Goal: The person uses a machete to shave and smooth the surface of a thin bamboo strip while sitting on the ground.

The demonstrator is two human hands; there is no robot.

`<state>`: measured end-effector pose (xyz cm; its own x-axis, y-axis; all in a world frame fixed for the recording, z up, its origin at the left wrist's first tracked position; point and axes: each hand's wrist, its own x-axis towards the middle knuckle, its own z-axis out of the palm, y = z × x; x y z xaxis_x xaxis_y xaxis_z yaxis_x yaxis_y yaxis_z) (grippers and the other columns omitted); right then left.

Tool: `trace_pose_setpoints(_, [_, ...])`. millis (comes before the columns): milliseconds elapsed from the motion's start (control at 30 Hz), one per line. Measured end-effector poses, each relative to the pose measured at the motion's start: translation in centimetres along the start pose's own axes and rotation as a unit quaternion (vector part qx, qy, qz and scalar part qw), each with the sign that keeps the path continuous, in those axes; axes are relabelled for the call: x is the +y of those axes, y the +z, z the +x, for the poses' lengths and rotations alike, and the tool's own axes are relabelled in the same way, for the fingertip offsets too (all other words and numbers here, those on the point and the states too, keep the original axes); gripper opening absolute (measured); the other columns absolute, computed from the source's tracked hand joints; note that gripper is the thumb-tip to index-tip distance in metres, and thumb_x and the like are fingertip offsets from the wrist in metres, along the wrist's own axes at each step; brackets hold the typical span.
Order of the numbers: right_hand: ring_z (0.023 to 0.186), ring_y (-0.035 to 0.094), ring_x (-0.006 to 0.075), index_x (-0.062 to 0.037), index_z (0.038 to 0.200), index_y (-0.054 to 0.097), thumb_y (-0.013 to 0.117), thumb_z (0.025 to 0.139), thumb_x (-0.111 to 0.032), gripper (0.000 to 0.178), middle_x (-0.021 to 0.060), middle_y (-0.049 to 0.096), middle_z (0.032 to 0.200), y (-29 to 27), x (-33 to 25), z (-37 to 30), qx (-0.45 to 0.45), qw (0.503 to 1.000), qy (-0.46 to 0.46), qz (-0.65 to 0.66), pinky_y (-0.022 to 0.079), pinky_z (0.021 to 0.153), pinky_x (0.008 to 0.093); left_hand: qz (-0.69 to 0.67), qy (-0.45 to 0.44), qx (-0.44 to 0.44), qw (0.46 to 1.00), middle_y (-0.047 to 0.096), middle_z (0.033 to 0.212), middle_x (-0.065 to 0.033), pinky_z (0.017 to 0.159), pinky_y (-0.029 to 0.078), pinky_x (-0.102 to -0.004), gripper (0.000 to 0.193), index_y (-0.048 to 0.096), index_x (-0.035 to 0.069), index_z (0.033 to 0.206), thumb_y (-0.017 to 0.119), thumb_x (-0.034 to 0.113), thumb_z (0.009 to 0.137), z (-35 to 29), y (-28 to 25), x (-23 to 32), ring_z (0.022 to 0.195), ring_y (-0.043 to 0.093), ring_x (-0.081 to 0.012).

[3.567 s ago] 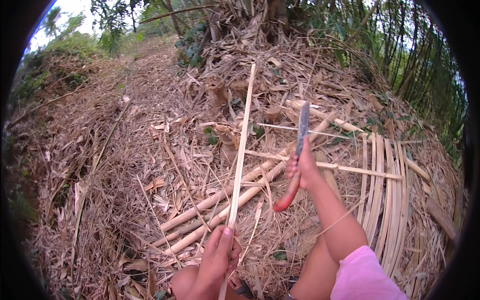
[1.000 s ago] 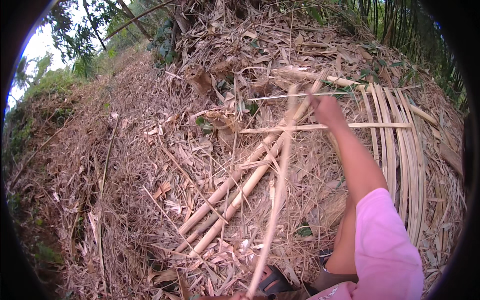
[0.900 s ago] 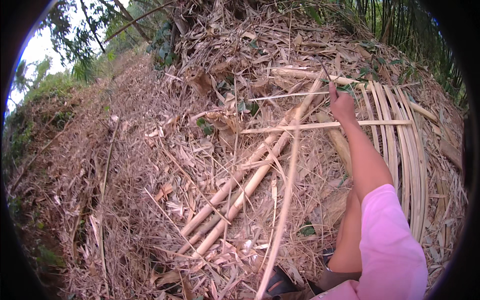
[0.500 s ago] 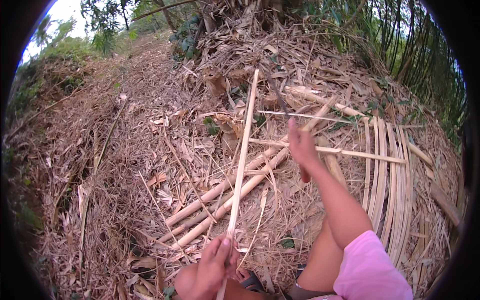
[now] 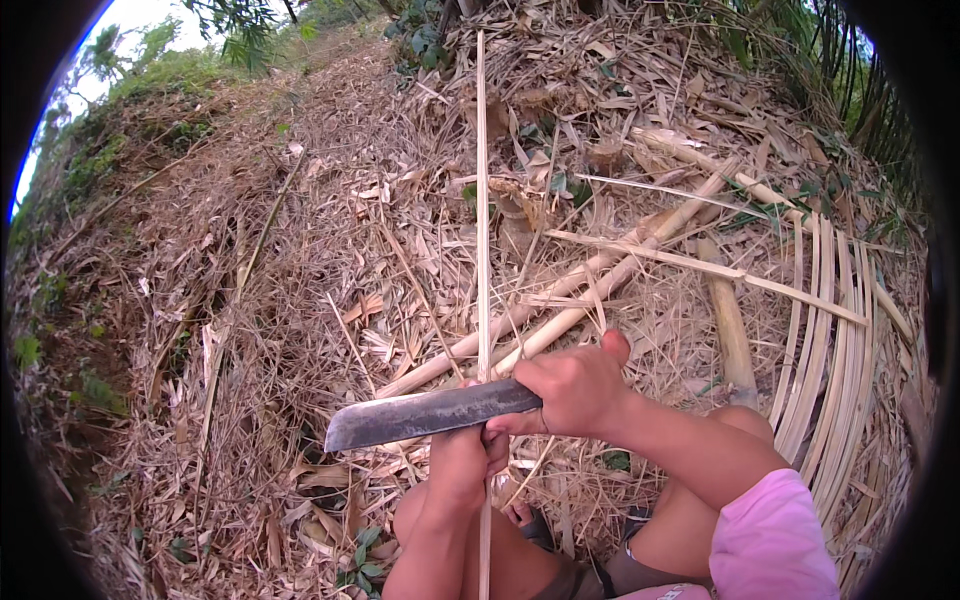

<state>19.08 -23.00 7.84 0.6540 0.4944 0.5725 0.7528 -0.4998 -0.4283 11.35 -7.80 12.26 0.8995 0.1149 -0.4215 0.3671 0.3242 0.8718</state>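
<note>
A long pale bamboo strip [image 5: 483, 220] runs from near my body straight out toward the far litter. My left hand [image 5: 465, 462] is wrapped around it low down, partly hidden under the blade. In my right hand [image 5: 575, 388] is a machete [image 5: 430, 412], its handle covered by my fingers. The broad dark blade points left and lies across the strip just above my left hand. Both hands are close together in front of my knees.
Two bamboo poles [image 5: 560, 322] lie crosswise ahead, with a thicker bamboo piece [image 5: 730, 325] near my right knee. Several split strips [image 5: 825, 330] are laid side by side at the right, with one strip [image 5: 700, 265] across them. Stumps [image 5: 515, 205] rise from dry leaf litter.
My right hand has come down and left with the machete, from stretched out ahead to beside my left hand. The strip now stands straighter in view. My view has shifted slightly left.
</note>
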Motion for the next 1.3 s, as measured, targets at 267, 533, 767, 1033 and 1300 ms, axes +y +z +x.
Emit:
trace_pose_setpoints(267, [0.049, 0.062, 0.0235, -0.0120, 0.069, 0.060, 0.055, 0.079, -0.075, 0.064, 0.0042, 0.057, 0.054, -1.1, 2.4, 1.3, 0.039, 0.997, -0.018, -0.069, 0.047, 0.045, 0.0375, -0.004, -0.042, -0.058, 0.997, 0.030, 0.060, 0.0040, 0.037, 0.018, -0.0219, 0.029, 0.044, 0.011, 0.092, 0.037, 0.036, 0.106, -1.7, 0.2, 0.1, 0.042, 0.023, -0.0048])
trace_pose_setpoints(533, [0.046, 0.060, 0.0246, -0.0145, 0.069, 0.058, 0.044, 0.086, -0.075, 0.064, 0.0043, 0.056, 0.053, -1.1, 6.8, 2.6, 0.019, 0.989, 0.102, -0.101, 0.044, 0.039, 0.0388, 0.006, -0.086, -0.070, 0.994, 0.029, 0.060, 0.0037, 0.037, 0.018, -0.0220, 0.031, 0.044, 0.012, 0.091, 0.037, 0.038, 0.106, -3.6, -1.2, -1.4, 0.042, 0.022, -0.0054])
trace_pose_setpoints(767, [0.048, 0.064, 0.0248, -0.0057, 0.069, 0.059, 0.055, 0.082, -0.073, 0.068, 0.0078, 0.061, 0.058, 1.1, -0.9, -0.1, -0.047, 0.998, -0.028, 0.024, 0.051, 0.043, 0.0380, -0.023, -0.075, 0.017, 0.997, 0.032, 0.059, 0.0025, 0.037, 0.019, -0.0233, 0.024, 0.044, 0.009, 0.080, 0.040, 0.019, 0.102, -2.5, -1.7, -0.8, 0.042, 0.027, -0.0065])
trace_pose_setpoints(1033, [0.046, 0.062, 0.0215, -0.0096, 0.065, 0.057, 0.053, 0.077, -0.077, 0.069, 0.0051, 0.058, 0.055, 1.5, 2.2, -0.1, 0.006, 0.994, -0.094, -0.063, 0.050, 0.047, 0.0345, 0.020, -0.060, 0.022, 0.998, 0.032, 0.061, 0.0026, 0.037, 0.019, -0.0235, 0.028, 0.043, 0.011, 0.084, 0.039, 0.029, 0.105, -2.7, -0.6, -1.3, 0.042, 0.026, -0.0063])
trace_pose_setpoints(1300, [0.047, 0.061, 0.0222, -0.0108, 0.066, 0.058, 0.057, 0.076, -0.076, 0.066, 0.0047, 0.057, 0.055, -0.6, 7.0, 1.1, 0.044, 0.986, -0.060, -0.146, 0.047, 0.044, 0.0347, 0.057, -0.037, -0.041, 0.997, 0.034, 0.063, 0.0024, 0.037, 0.022, -0.0226, 0.031, 0.043, 0.010, 0.092, 0.035, 0.036, 0.107, -3.2, -1.1, -1.5, 0.043, 0.027, -0.0061])
